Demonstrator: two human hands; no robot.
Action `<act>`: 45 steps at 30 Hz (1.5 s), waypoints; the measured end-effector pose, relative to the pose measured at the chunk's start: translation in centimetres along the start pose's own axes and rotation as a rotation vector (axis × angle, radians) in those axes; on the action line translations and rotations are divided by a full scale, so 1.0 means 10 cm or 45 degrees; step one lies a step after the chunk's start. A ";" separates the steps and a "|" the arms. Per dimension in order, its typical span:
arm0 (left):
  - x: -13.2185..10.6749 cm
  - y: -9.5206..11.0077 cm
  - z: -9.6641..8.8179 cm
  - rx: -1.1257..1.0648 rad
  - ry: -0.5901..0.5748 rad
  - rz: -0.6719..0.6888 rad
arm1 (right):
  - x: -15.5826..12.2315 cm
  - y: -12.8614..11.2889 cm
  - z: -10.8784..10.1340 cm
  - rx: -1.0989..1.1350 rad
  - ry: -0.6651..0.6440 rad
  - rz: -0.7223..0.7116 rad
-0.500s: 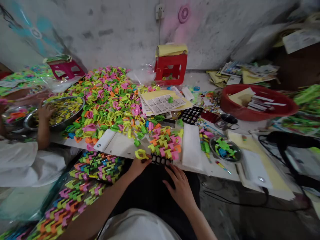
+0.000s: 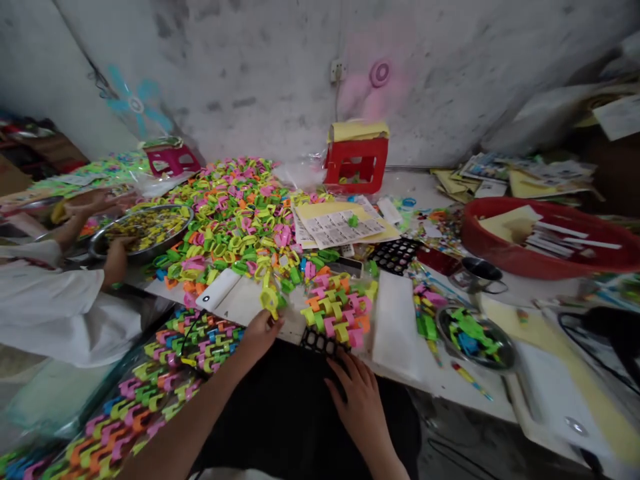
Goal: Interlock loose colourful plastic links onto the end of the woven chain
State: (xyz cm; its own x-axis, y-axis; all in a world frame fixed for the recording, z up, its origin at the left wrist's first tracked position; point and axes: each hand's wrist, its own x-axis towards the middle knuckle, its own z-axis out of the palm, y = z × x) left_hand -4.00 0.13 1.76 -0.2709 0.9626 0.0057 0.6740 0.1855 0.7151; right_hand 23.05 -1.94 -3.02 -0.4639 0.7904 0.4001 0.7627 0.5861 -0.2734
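My left hand (image 2: 260, 333) pinches a yellow plastic clip (image 2: 270, 300) at the near edge of the white table (image 2: 400, 367). My right hand (image 2: 357, 397) rests fingers spread on a black grid tray (image 2: 320, 343) that carries rows of interlocked coloured clips (image 2: 336, 308). Behind these lies a large heap of loose green, yellow, pink and orange clips (image 2: 235, 213). A white phone (image 2: 217, 289) lies just left of the yellow clip.
Another person in white (image 2: 55, 307) reaches into a metal bowl (image 2: 145, 230) at the left. A bag of assembled clip strips (image 2: 165, 373) sits lower left. A red stool (image 2: 356, 160), sticker sheets (image 2: 340, 227), red basin (image 2: 545, 240) and small metal dish (image 2: 473, 333) stand around.
My left hand has lifted the yellow clip slightly off the table edge. The view has shifted left and down; my right hand stays on the black tray.
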 end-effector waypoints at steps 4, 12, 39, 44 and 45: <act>0.18 -0.24 -0.38 0.311 0.047 -0.183 | -0.02 0.03 0.06 0.027 0.080 -0.016; 0.45 -0.25 -0.69 0.589 0.016 -0.139 | -0.01 0.09 0.06 0.020 0.117 -0.065; -0.03 0.12 0.50 -0.807 -0.212 0.084 | 0.05 -0.20 -0.03 -0.028 -0.042 0.120; 0.04 0.05 0.53 -0.711 -0.176 0.106 | 0.06 -0.23 -0.07 -0.034 -0.078 0.118; 0.04 0.04 0.51 -0.674 -0.175 0.116 | 0.06 -0.23 -0.06 -0.039 -0.079 0.121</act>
State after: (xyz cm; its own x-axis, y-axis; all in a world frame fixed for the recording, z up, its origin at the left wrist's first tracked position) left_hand -0.31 1.64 -1.55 -0.1116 0.9936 0.0184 0.2435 0.0094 0.9699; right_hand 21.34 -2.95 -1.60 -0.4152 0.8522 0.3184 0.8174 0.5031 -0.2806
